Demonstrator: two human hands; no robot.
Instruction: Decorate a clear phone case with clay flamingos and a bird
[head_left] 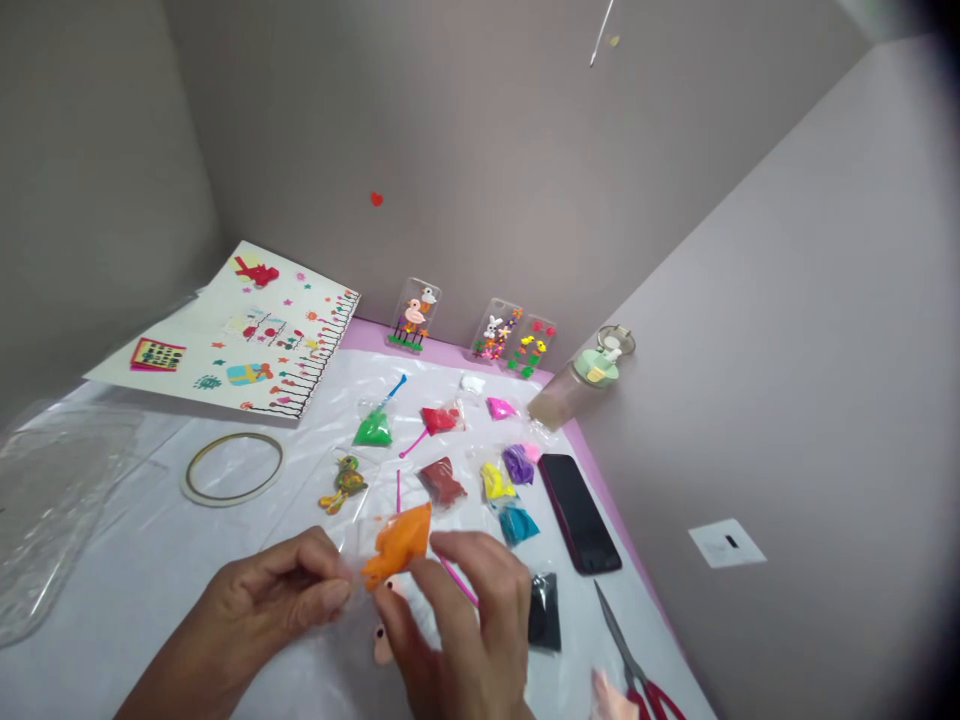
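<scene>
1. White sheet (pixel 161 560) covered the table.
2. Small clear bags (pixel 373 428) held green, red, brown, yellow, blue clay.
3. Orange clay (pixel 403 543) sat bagged between both hands' fingertips.
4. Left hand (pixel 262 598) pinched the bag's edge; right hand (pixel 472 620) was part-open beside it, contact unclear.

The left hand (pixel 274 600) is held with its fingers curled inward, the thumb (pixel 322 600) and index fingertip pressed into a pinch. Its forearm (pixel 180 660) is angled down and leftward from the fingers. The right hand (pixel 469 610) is raised opposite, its fingers bent and spread a little, directed toward the left fingers. Its thumb is placed below and left of its other fingertips, visibly apart from them. Bare skin is shown on both hands.
</scene>
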